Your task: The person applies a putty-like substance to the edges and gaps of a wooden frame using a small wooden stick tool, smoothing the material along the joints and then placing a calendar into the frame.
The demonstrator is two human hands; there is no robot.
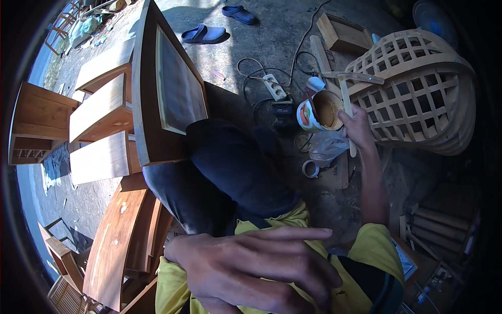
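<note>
Resting nearest, the left hand (256, 267) lies open and empty, fingers spread over the lap. Farther out, the right hand (358, 125) grips a flat wooden stick (345, 102) dipped in an open tin of tan paste (320, 110) on the floor (272, 36), beside a lattice chair back (418, 89).

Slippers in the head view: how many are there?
2: one blue slipper lies on the concrete floor beyond the wooden panel, another blue slipper farther off near the top edge. Others may be hidden.
</note>
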